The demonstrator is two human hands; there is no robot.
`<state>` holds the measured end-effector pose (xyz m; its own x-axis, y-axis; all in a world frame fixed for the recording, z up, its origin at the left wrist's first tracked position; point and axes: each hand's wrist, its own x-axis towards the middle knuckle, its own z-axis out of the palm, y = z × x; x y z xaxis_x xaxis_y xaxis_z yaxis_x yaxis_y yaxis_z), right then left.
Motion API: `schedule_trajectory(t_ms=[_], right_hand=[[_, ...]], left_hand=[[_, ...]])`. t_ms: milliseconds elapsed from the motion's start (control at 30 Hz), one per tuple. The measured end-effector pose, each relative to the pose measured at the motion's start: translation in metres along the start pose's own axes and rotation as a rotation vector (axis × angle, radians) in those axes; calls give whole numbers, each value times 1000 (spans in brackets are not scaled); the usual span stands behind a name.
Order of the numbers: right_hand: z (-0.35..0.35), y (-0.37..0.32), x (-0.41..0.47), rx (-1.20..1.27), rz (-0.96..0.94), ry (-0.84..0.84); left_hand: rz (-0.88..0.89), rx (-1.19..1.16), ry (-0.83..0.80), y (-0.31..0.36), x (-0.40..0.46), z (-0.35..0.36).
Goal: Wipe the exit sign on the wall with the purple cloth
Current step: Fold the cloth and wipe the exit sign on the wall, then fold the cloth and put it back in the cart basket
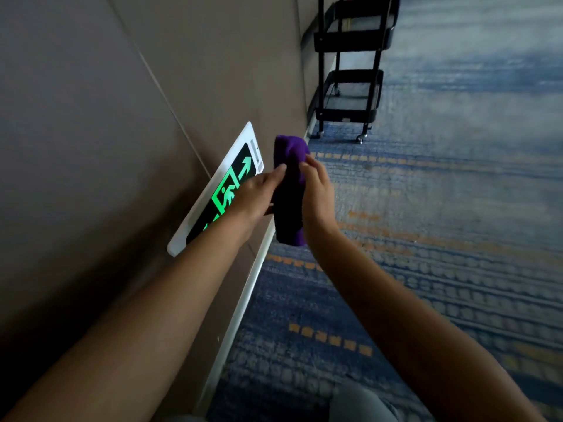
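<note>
Both hands on the purple cloth [290, 190], which hangs bunched into a long vertical roll just off the exit sign's [217, 190] right end, in front of the wall [91, 117], not touching the sign face as far as I can tell. Left hand [254, 196] grips the cloth's left side at mid-height, fingers curled around it, thumb tip up near the top fold; this hand and wrist overlap the sign's lower right part. Right hand [316, 193] pinches the cloth's right edge near the top, fingertips pressed into the fabric, palm along the cloth's side. Cloth top bulges above both hands, bottom end hangs below them, level with the sign's lower corner. Cloth looks soft, fuzzy, thick, deep purple. Sign is a flat rectangle mounted low on the wall, white frame, black panel, lit green running figure and green arrow pointing toward the far end; narrow white strip with small marks at that end, unreadable. Wall is smooth grey-brown panels with thin seams; white baseboard [243, 300] runs below the sign. Carpet [426, 239] right of the sign is blue, woven-looking, with orange dashed bands. Black three-tier cart [350, 95] on casters stands beyond the sign against the wall, well apart from the hands.
</note>
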<state>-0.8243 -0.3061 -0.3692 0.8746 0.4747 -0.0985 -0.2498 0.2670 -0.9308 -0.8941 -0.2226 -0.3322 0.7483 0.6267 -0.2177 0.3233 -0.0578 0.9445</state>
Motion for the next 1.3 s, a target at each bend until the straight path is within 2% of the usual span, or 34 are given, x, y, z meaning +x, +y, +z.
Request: schedule_trajectory(t_ms=[100,167,233,300,333,367,400,433,500,533,600,633,700,767,800,867,967,1033,1100,1167,1300], right_hand=[[15,-54,-14,171,148,60],[22,-84,-26,197,192,100],[24,-110,-34,165,149,100],[19,-164,-33,81,59,163],[16,-171,-36,32,20,173],[10,-203,-31,-12,-9,212],[7,-235,-28,-55,3,231],[4,-240,-29,-85,10,228],[-6,-305,-20,-132,5,267],[-10,-306,-21,-149,25,260],[-14,-365,-17,-166,54,263],[-16,-367,-20,-143,96,255],[-11,-424,-19,-38,169,280],[-11,-447,-20,120,235,295],[-13,-471,-17,188,242,254],[-15,-495,-18,233,241,147],[-36,-544,-8,173,200,106],[-53,-575,0,88,175,100],[-62,-609,16,-16,156,18],[-65,-645,36,-83,127,-57],[-75,-717,69,-213,15,-87]], left_hand=[[71,160,-34,44,-9,1],[113,244,-7,72,-16,-1],[78,150,30,98,-26,-3],[39,40,29,151,-33,2],[49,-7,67,154,-41,4],[63,-38,72,184,-45,10],[51,-51,74,215,-49,14],[71,-81,107,217,-54,15],[60,-147,41,287,-54,19],[57,-179,34,293,-58,17],[41,-280,-76,362,-57,16],[39,-337,-88,365,-60,16],[28,-416,-190,425,-59,16],[66,-452,-280,447,-59,21],[94,-431,-325,472,-56,25],[192,-314,-305,496,-52,28],[359,-33,-185,540,-45,41],[446,102,-188,561,-44,53],[526,239,-187,581,-42,65],[547,266,-173,606,-40,76],[546,159,-153,675,-33,98]])
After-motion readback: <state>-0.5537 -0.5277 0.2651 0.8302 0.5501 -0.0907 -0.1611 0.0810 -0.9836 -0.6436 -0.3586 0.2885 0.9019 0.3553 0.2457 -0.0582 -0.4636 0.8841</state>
